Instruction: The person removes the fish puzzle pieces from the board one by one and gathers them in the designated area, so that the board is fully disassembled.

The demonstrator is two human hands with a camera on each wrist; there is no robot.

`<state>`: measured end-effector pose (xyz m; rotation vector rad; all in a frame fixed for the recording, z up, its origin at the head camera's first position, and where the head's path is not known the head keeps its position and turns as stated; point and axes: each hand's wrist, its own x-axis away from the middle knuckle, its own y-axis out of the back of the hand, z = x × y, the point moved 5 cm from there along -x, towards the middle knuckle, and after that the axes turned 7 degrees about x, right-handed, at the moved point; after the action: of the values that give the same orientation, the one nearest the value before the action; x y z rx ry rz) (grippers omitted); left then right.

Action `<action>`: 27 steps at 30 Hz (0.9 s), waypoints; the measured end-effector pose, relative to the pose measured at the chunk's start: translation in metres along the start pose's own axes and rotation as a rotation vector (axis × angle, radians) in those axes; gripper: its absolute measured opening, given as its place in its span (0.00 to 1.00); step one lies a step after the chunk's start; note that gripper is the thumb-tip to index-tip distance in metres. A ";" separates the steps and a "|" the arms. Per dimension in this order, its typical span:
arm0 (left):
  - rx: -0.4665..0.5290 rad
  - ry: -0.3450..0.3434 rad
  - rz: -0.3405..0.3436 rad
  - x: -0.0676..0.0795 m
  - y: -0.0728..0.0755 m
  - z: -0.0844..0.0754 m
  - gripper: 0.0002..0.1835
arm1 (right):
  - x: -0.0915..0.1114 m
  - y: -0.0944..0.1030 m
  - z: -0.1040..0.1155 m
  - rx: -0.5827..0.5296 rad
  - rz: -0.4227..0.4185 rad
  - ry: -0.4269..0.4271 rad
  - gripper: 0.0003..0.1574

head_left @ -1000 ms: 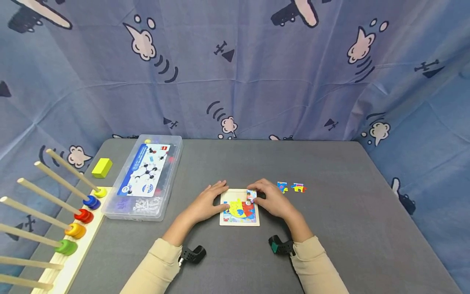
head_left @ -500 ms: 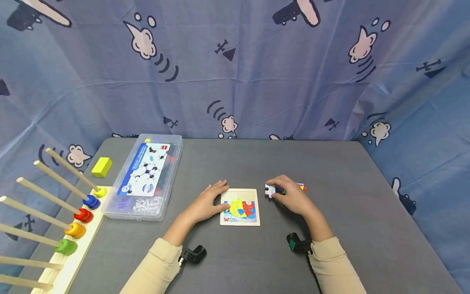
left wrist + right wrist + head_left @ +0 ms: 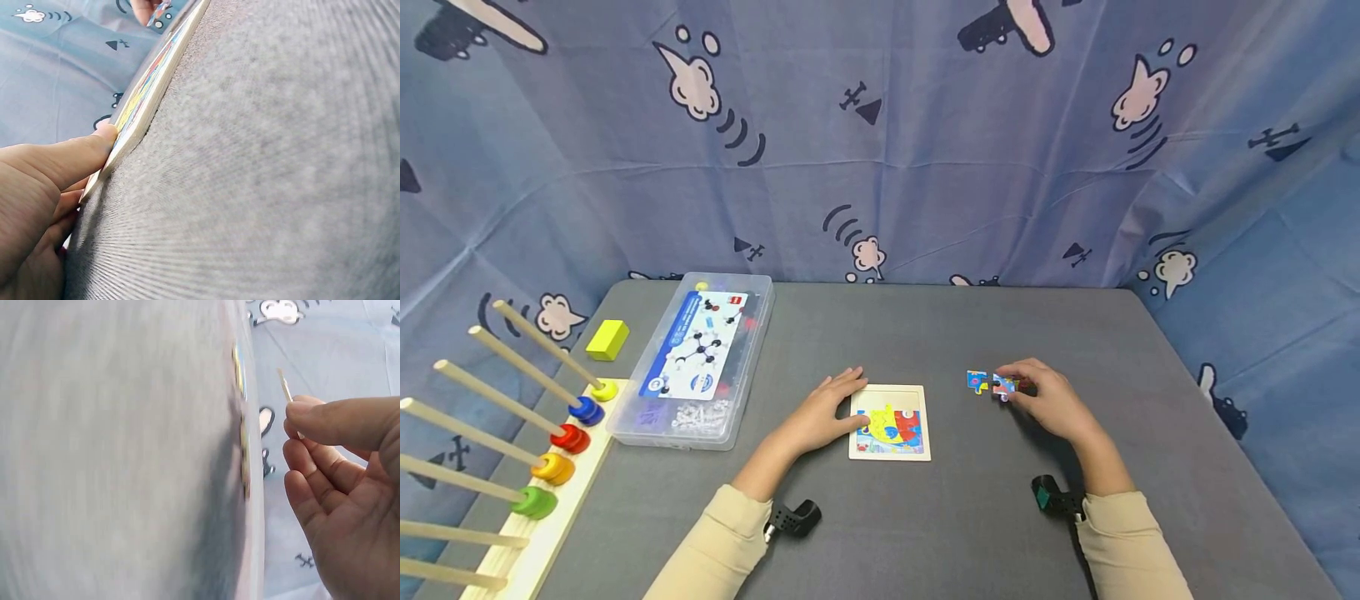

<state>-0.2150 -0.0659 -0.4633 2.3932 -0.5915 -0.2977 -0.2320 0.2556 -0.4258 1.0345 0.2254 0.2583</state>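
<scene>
My left hand (image 3: pixel 820 417) holds the left side of a small wooden jigsaw board (image 3: pixel 891 395), thumb on its top face. In the left wrist view, the fingers lie at the edge of the board (image 3: pixel 159 84). A yellow, red and blue picture fills its lower part, while the upper part is bare wood. My right hand (image 3: pixel 1056 404) pinches a jigsaw piece (image 3: pixel 1003 387) between thumb and fingers; the right wrist view shows this piece (image 3: pixel 285 386) edge-on, above the table. Beneath it lie two loose jigsaw pieces, the left one (image 3: pixel 977 381) in plain view, the other mostly hidden by the hand.
At the left stand a clear plastic case (image 3: pixel 748 367) with a molecule-picture label and a yellow block (image 3: pixel 607 340). A wooden abacus rack (image 3: pixel 568 492) with upright pegs and coloured rings is at the near left. A patterned blue curtain (image 3: pixel 925 183) hangs behind the grey table (image 3: pixel 880 325).
My right hand has lifted the jigsaw piece off the board and carried it right, past the left loose piece and over the other. My left hand has stayed on the board.
</scene>
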 end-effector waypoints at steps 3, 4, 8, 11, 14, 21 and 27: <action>0.000 -0.001 -0.003 0.000 0.000 0.001 0.33 | 0.002 0.004 -0.010 -0.010 -0.005 -0.012 0.20; -0.002 0.002 -0.002 0.000 0.000 0.001 0.33 | 0.003 0.005 -0.013 -0.011 -0.007 -0.017 0.20; -0.012 0.005 -0.001 -0.001 0.000 0.002 0.33 | 0.005 0.010 -0.027 0.004 -0.005 -0.048 0.20; -0.020 0.010 0.003 -0.001 0.000 0.002 0.34 | 0.006 0.014 -0.036 0.012 0.001 -0.068 0.21; -0.019 0.010 0.004 -0.001 0.000 0.002 0.33 | 0.008 0.017 -0.043 0.017 0.005 -0.081 0.20; -0.021 0.034 0.014 -0.001 -0.001 0.002 0.34 | 0.010 0.020 -0.055 0.033 -0.015 -0.071 0.19; -0.016 0.035 0.015 -0.001 -0.001 0.004 0.33 | 0.010 0.021 -0.061 0.039 -0.003 -0.091 0.20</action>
<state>-0.2169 -0.0665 -0.4668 2.3728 -0.5883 -0.2529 -0.2435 0.3182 -0.4380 1.0820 0.1500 0.2044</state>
